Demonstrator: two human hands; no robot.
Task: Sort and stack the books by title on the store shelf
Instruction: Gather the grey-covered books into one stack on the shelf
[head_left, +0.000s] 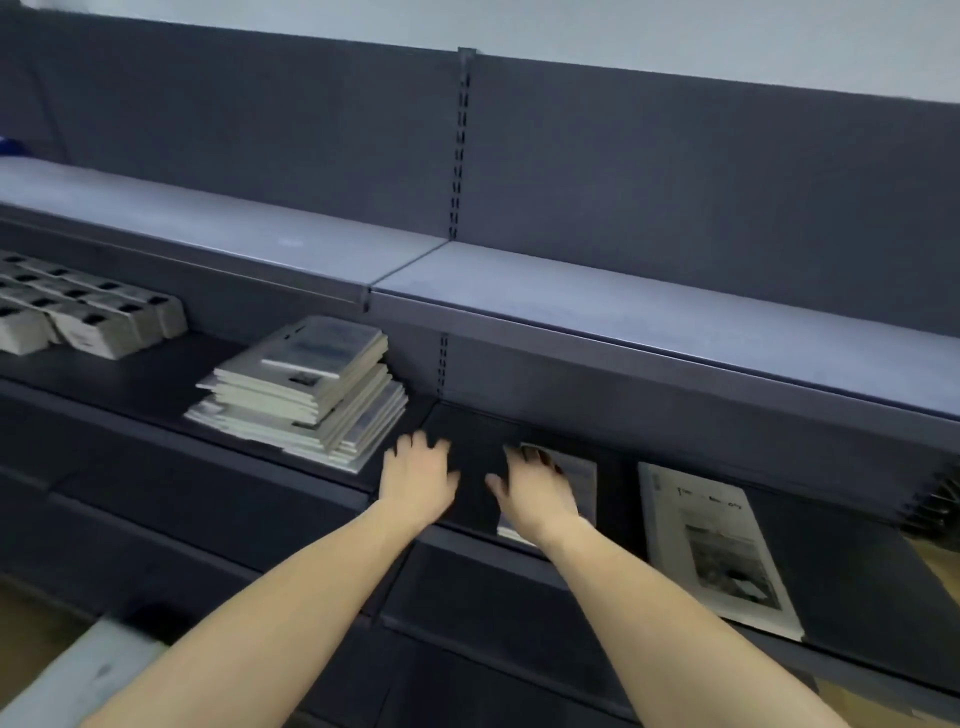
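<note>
A loose stack of pale books (306, 387) lies on the dark lower shelf (156, 374), left of centre. My left hand (418, 478) hovers open just right of that stack, palm down, holding nothing. My right hand (535, 491) rests with fingers spread on a small grey book (579, 480) lying flat on the shelf; most of that book is hidden under the hand. A larger white book (717, 545) with a dark photo on its cover lies flat further right. The frame is motion-blurred.
Rows of small white boxes (88, 312) fill the shelf at far left. An upper grey shelf (623, 306) runs across above the books, with a slotted upright (460, 145) in the back panel. A dark fanned object (935, 504) sits at the right edge.
</note>
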